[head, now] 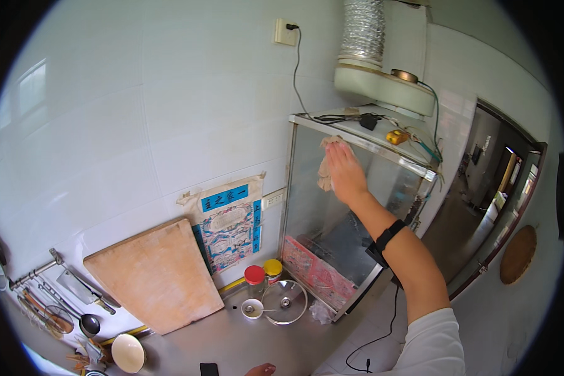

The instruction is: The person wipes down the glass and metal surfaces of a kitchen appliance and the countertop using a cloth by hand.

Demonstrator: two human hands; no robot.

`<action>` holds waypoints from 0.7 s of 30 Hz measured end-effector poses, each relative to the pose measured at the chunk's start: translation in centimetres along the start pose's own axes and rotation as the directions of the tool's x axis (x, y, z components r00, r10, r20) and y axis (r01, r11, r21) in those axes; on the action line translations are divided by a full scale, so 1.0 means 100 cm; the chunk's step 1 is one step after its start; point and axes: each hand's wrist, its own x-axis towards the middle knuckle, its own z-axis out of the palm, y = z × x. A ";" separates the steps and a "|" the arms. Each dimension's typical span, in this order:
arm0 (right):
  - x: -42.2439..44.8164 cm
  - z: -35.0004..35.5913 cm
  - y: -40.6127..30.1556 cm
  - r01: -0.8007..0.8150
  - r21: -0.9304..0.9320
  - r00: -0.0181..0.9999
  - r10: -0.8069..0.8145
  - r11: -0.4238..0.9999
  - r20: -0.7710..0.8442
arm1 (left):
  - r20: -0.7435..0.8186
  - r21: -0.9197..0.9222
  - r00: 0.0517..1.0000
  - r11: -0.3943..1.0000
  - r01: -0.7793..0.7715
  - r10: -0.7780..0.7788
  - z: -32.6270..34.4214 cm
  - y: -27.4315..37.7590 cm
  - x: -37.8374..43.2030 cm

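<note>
My right hand [345,171] presses a beige cloth [325,174] flat against the upper part of a glass panel [315,207] on a metal-framed cabinet. The fingers point upward, and a black band circles the forearm. Only the fingertips of my left hand [262,369] show at the bottom edge, over the front of the metal counter [282,345]; whether that hand holds anything is hidden. A black phone-like object [209,369] lies to its left. Loose cables [352,117] and a yellow object [397,137] rest on the cabinet's top.
A wooden board [155,277] leans on the tiled wall beside a printed poster [230,225]. Lidded jars [254,275], a glass pot lid [284,302] and a bowl [128,353] stand on the counter. A cleaver [80,286] hangs left. A cable [380,337] trails across the floor at right.
</note>
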 end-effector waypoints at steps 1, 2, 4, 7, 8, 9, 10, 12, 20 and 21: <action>0.008 0.008 -0.005 0.009 -0.033 1.000 -0.008 0.999 0.014 | -0.026 0.002 1.000 1.000 -0.011 0.011 -0.001 -0.004 -0.001; 0.014 0.018 -0.009 0.008 -0.019 1.000 -0.007 1.000 0.018 | -0.052 0.005 0.998 1.000 -0.022 0.022 -0.003 -0.008 -0.001; 0.026 0.038 -0.018 0.007 0.009 1.000 -0.007 1.000 0.024 | -0.086 -0.044 0.996 0.999 0.024 -0.028 -0.015 -0.001 -0.006; 0.043 0.054 -0.033 -0.015 0.057 0.990 0.023 0.998 -0.137 | -0.109 -0.184 0.987 0.978 0.097 -0.119 -0.036 -0.002 -0.019; 0.051 0.057 -0.036 -0.023 0.073 0.988 0.034 0.997 -0.151 | -0.125 -0.218 0.988 0.974 0.062 -0.090 -0.036 -0.017 -0.018; 0.059 0.058 -0.040 -0.035 0.089 0.985 0.050 0.995 -0.164 | -0.141 -0.247 0.988 0.969 0.027 -0.064 -0.041 -0.022 -0.018; 0.068 0.059 -0.044 -0.048 0.106 0.982 0.066 0.993 -0.175 | -0.152 -0.242 0.985 0.969 0.042 -0.081 -0.043 -0.026 -0.018; 0.082 0.064 -0.057 -0.077 0.155 0.965 0.113 0.985 -0.237 | -0.168 -0.236 0.979 0.969 0.076 -0.118 -0.047 -0.028 -0.022; 0.107 0.096 -0.090 -0.095 0.038 0.985 0.100 0.995 -0.142 | -0.124 -0.298 0.971 0.941 0.160 -0.204 -0.058 -0.001 -0.011; 0.109 0.097 -0.096 -0.118 0.063 0.983 0.125 0.991 -0.132 | -0.107 -0.278 0.969 0.943 0.185 -0.221 -0.062 0.009 -0.011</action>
